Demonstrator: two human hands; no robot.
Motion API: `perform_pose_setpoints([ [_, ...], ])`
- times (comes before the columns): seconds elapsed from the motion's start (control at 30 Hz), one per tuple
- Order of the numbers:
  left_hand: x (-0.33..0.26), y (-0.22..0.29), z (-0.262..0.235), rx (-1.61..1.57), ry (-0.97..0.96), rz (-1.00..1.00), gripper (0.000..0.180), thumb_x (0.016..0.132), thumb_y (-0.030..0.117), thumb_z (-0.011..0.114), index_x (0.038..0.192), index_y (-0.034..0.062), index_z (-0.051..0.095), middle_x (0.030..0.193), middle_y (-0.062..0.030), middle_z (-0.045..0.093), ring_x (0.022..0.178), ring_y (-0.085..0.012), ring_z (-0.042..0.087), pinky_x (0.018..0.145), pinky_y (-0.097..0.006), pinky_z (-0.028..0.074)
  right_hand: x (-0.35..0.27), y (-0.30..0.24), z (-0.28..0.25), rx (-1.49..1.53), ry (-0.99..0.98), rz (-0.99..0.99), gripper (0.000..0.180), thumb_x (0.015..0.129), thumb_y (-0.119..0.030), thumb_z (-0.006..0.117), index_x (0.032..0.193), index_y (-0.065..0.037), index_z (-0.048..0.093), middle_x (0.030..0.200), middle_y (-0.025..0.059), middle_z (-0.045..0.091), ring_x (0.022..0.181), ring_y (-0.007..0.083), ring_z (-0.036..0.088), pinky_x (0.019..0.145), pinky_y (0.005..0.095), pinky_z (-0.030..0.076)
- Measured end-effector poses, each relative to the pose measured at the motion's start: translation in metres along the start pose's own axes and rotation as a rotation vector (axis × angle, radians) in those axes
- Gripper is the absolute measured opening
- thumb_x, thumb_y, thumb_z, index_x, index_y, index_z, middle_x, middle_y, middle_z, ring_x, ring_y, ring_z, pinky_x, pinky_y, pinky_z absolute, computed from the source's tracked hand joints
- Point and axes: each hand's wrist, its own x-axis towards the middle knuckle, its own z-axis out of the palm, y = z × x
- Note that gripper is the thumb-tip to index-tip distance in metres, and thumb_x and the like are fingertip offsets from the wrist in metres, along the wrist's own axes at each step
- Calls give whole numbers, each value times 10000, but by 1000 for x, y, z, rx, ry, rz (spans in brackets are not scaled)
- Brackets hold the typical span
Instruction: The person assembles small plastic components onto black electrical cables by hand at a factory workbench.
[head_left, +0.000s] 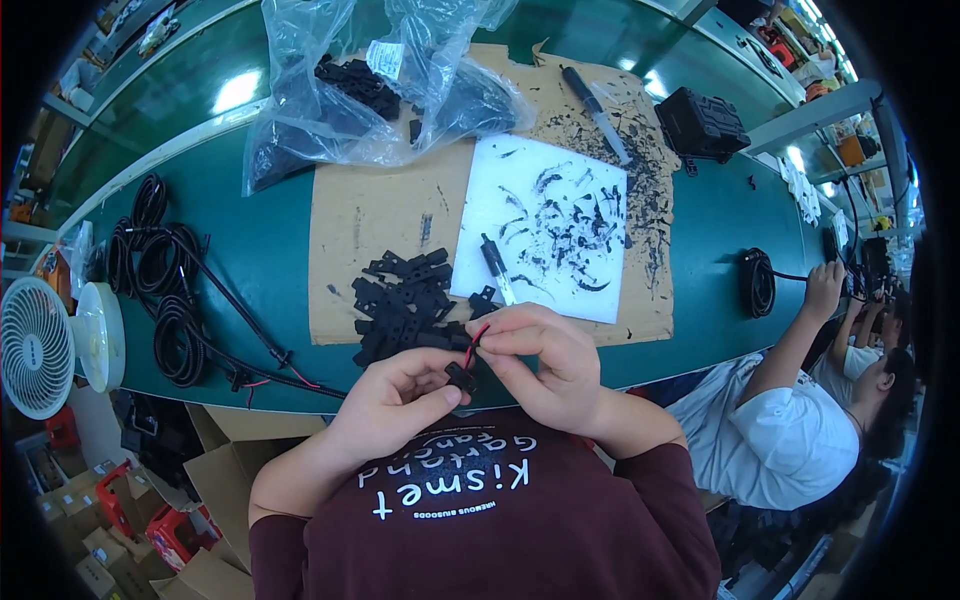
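My left hand (395, 398) pinches a small black plastic connector piece (461, 377) close to my chest. Just to its right, my right hand (540, 362) holds the red and black wire (477, 338) that runs into that piece. Both hands hover at the near edge of the green table (270, 250). Right behind them, a pile of black plastic parts (405, 303) lies on a brown cardboard sheet (375, 215). A small knife (496, 268) rests on the white paper (550, 225), among black shavings.
Clear plastic bags (370, 90) hold more black parts at the back. Black cable coils (165, 280) lie at the left, a white fan (50, 345) beside them. A second knife (597, 112) and a black box (705, 125) sit farther back. Another person (800, 400) works at the right.
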Motion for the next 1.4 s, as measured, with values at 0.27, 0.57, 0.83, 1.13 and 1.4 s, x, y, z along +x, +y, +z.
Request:
perform_pose_setpoints([
  [0.27,-2,-4,-2,24,104,143,211,834,-30,616,1036,12,570,916,-3,524,826,-53,529,732,-200,444,3,-6,4,-35,-82,-87,182,721,61,657,884,-8,615,897,129,626,807,258,632,680,318,505],
  [0.57,-9,-1,4,128,223,388,345,770,-36,679,1093,17,571,912,-25,515,797,-84,535,724,-224,456,10,-9,-2,-7,-241,-158,200,699,55,656,881,-23,629,898,104,603,826,263,614,709,347,482],
  [0.83,-12,-8,2,252,106,476,294,787,-97,624,1060,-23,545,943,-83,495,758,-102,542,671,-206,502,16,-8,-7,-26,-262,-221,198,698,37,666,883,-26,635,881,94,585,798,259,587,704,353,475],
  [1.13,-12,-9,6,126,51,328,253,808,-94,598,1029,-22,498,946,-69,464,821,-103,552,691,-207,513,8,-3,-9,-71,-293,-350,245,659,-3,678,897,-8,620,894,111,574,826,276,584,692,360,482],
  [1.4,-12,-13,1,95,93,221,352,808,-106,580,1095,27,427,1001,-67,454,836,-112,558,694,-238,532,-10,2,-22,-253,-315,-382,323,680,-114,749,972,-44,631,933,107,589,783,260,603,624,337,478],
])
